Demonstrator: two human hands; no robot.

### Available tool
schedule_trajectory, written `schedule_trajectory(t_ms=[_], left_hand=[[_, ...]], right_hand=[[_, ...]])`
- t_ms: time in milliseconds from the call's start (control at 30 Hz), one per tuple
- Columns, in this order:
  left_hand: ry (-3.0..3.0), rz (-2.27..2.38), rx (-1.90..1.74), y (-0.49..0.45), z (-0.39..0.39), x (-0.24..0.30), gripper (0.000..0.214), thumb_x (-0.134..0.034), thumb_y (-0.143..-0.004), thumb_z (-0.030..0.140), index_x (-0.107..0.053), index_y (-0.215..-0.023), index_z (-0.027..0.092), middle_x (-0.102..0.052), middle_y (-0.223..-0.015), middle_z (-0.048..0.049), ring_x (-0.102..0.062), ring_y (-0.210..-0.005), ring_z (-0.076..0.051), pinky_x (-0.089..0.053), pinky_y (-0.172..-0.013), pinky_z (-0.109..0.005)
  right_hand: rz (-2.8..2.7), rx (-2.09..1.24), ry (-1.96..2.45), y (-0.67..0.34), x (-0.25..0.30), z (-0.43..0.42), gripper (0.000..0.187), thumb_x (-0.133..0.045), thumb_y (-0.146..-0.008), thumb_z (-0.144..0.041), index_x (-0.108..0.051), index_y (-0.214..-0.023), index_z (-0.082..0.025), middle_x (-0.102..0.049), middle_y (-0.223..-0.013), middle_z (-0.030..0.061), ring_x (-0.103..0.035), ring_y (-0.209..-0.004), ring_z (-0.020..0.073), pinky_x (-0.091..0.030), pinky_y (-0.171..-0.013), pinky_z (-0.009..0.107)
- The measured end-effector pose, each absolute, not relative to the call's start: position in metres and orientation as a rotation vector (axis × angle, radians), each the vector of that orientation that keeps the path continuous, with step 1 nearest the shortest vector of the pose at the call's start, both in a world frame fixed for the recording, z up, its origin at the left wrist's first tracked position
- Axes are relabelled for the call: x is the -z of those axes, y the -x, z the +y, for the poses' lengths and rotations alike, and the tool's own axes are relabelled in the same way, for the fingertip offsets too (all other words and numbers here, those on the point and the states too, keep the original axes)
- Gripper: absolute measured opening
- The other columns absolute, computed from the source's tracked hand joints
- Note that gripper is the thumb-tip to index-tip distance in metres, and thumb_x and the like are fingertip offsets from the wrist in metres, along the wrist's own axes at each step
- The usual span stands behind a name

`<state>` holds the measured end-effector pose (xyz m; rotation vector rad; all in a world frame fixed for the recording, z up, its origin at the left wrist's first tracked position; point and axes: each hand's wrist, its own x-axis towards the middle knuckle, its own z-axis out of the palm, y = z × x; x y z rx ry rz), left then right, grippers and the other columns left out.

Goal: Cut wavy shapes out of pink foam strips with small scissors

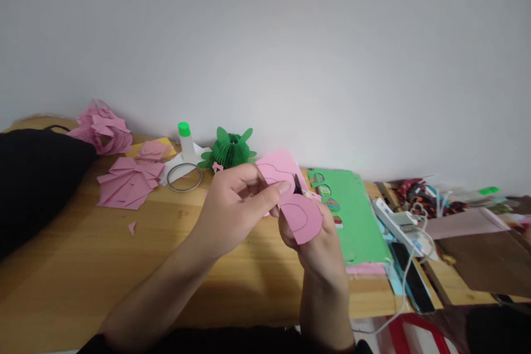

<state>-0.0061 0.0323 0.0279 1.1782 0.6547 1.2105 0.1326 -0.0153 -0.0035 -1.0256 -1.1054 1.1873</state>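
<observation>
Pinched between the thumb and fingers of my left hand (238, 207) is a sheet of pink paper (305, 227) with curved pencil lines drawn on it. It is partly cut, with a rounded lower lobe and an angular upper part. My right hand (321, 254) is closed around scissors (297, 184), whose dark blades show at the paper's cut; the handles are mostly hidden behind the paper and fingers. Both hands are raised above the wooden table (232, 293). Behind them stands a green folded-paper cactus (233, 150) with a small pink flower shape.
Pink paper pieces (130, 183) and a crumpled pink heap (103, 127) lie left, near a glue stick (187, 144) and a ring (185, 177). A green folder (357, 221), a power strip (396, 227) and a phone (412, 279) lie right. A wall (269, 55) rises behind.
</observation>
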Motion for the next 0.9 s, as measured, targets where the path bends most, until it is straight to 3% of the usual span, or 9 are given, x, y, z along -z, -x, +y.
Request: schedule_trajectory(t_ms=[433, 667, 900], left_hand=[[-1.192, 0.650, -1.212, 0.007, 0.033, -0.029, 0.007, -0.068, -0.078, 0.014, -0.068, -0.071, 0.014, -0.066, -0.060, 0.0017, -0.059, -0.052, -0.007, -0.051, -0.051, -0.015], [-1.189, 0.662, -1.163, 0.010, 0.032, -0.032, 0.005, -0.069, -0.074, 0.009, -0.070, -0.072, 0.013, -0.065, -0.060, 0.0024, -0.059, -0.053, -0.006, -0.050, -0.050, -0.013], [-1.172, 0.658, -1.150, 0.010, 0.032, -0.030, 0.004, -0.069, -0.077, 0.014, -0.072, -0.074, 0.014, -0.067, -0.062, 0.0021, -0.061, -0.055, -0.006, -0.052, -0.051, -0.012]], right_hand=[[-1.154, -1.187, 0.972, -0.133, 0.001, -0.016, 0.034, -0.053, -0.098, -0.032, -0.056, -0.067, -0.019, -0.041, -0.056, -0.0047, -0.028, -0.045, 0.0077, -0.024, -0.038, 0.021], [-1.179, -1.046, 0.999, -0.130, -0.003, -0.013, 0.041, -0.055, -0.096, -0.038, -0.052, -0.059, -0.020, -0.032, -0.055, -0.0054, -0.030, -0.047, 0.0100, -0.036, -0.046, 0.023], [-1.244, -1.092, 1.082, -0.131, -0.010, -0.015, 0.047, -0.048, -0.097, -0.050, -0.058, -0.062, -0.020, -0.044, -0.054, -0.0029, -0.040, -0.047, 0.0112, -0.034, -0.041, 0.023]])
